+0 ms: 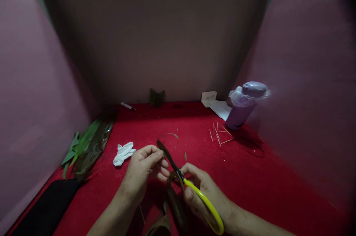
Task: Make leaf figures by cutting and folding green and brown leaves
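My right hand point(203, 188) is wrapped round a pair of scissors with yellow handles point(207, 202) and dark blades, which point up and left. My left hand point(147, 163) is left of the blades, with thumb and forefinger pinching a thin dark brownish leaf strip. Where strip and blades overlap, I cannot tell them apart. Longer brown-green leaf pieces point(176, 204) hang below and between the hands. A thin curled trimming point(174, 135) and a small leaf scrap point(185, 156) lie on the red cloth point(194, 117) just beyond.
Crumpled white tissue point(124, 153) lies left. Green leaves point(86, 138), a clear plastic bag point(96, 145) and a black object point(47, 206) line the left side. At the back are a syringe point(127, 106) and folded leaf point(157, 97); right, toothpicks point(218, 138), white papers point(219, 109) and a purple container point(240, 113).
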The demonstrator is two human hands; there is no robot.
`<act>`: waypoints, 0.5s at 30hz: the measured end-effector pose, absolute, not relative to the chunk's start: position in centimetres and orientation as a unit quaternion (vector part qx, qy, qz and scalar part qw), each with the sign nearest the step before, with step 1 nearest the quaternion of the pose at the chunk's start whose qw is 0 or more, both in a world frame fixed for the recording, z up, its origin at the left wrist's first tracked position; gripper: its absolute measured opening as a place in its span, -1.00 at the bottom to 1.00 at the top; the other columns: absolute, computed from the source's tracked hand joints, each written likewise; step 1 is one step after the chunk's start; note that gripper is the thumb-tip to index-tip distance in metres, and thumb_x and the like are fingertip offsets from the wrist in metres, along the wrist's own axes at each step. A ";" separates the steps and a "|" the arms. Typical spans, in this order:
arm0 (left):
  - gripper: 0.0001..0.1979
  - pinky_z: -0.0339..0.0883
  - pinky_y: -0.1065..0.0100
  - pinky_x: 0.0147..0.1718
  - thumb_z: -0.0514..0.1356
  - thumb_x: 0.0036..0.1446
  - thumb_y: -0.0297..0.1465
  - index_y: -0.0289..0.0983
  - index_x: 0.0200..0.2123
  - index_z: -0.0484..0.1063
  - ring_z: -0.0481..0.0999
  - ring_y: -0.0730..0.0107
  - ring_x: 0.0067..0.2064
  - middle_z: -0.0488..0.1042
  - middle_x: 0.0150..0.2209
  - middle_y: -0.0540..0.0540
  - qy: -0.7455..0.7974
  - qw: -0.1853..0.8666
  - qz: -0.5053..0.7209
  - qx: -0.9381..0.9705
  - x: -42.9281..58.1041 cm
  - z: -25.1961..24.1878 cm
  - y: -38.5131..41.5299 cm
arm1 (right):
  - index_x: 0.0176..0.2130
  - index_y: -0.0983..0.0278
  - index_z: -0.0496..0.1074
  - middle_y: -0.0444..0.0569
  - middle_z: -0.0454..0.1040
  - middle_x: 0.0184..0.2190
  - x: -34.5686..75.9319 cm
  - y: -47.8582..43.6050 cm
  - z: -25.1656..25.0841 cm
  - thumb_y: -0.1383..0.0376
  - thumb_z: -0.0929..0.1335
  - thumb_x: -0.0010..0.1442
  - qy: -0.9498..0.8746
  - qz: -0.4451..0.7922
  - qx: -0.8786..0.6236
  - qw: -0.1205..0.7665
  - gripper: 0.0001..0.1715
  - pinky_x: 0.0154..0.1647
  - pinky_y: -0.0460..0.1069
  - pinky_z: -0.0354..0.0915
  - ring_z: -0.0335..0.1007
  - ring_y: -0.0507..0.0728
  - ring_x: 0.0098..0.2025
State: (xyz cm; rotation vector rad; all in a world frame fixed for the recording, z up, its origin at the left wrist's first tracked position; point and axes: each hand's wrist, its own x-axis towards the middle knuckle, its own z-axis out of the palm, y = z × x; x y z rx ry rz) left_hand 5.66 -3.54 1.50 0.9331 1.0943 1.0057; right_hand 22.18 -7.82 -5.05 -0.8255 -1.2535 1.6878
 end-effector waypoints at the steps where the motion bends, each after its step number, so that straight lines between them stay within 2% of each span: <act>1: -0.83 0.33 0.42 -0.67 0.22 -0.07 -0.35 -0.31 -0.55 0.31 0.46 0.42 -0.65 0.47 -0.62 -0.04 0.480 0.639 0.441 0.410 5.6 1.5 -3.5 | -0.27 0.24 0.27 -0.28 0.14 -0.65 22.2 -7.8 -5.2 -0.15 0.40 -0.14 -0.508 0.668 -0.337 0.427 -0.38 -0.64 -0.15 -0.04 -0.05 -0.09 -0.67; 4: -0.83 0.33 0.42 -0.67 0.21 -0.05 -0.35 -0.31 -0.55 0.31 0.45 0.42 -0.64 0.46 -0.62 -0.03 0.481 0.638 0.439 0.411 5.6 1.5 -3.4 | -0.23 0.23 0.28 -0.25 0.17 -0.63 22.4 -7.8 -5.6 -0.16 0.40 -0.15 -0.513 0.666 -0.340 0.422 -0.35 -0.61 -0.13 -0.01 0.01 -0.07 -0.65; 8: -0.83 0.36 0.40 -0.65 0.20 -0.03 -0.35 -0.30 -0.54 0.29 0.45 0.42 -0.61 0.44 -0.59 -0.02 0.486 0.630 0.434 0.423 5.6 1.7 -3.6 | -0.23 0.24 0.27 -0.25 0.19 -0.62 22.5 -7.8 -5.4 -0.14 0.38 -0.10 -0.509 0.681 -0.325 0.416 -0.39 -0.62 -0.14 -0.03 -0.02 -0.09 -0.67; 13: -0.81 0.41 0.38 -0.66 0.27 -0.11 -0.37 -0.28 -0.39 0.34 0.45 0.42 -0.52 0.40 -0.48 0.03 0.485 0.584 0.484 0.435 5.9 1.8 -3.8 | -0.30 0.26 0.22 -0.33 0.08 -0.67 22.4 -7.9 -4.4 -0.04 0.42 -0.05 -0.499 0.700 -0.305 0.410 -0.48 -0.70 -0.18 -0.16 -0.16 -0.13 -0.68; 15: -0.80 0.39 0.41 -0.69 0.27 -0.10 -0.32 -0.28 -0.40 0.35 0.44 0.43 -0.53 0.38 -0.50 0.04 0.496 0.570 0.494 0.430 5.9 1.7 -3.6 | -0.32 0.26 0.20 -0.35 0.05 -0.68 22.3 -7.9 -4.2 -0.04 0.43 -0.06 -0.497 0.705 -0.307 0.403 -0.47 -0.72 -0.18 -0.19 -0.18 -0.13 -0.69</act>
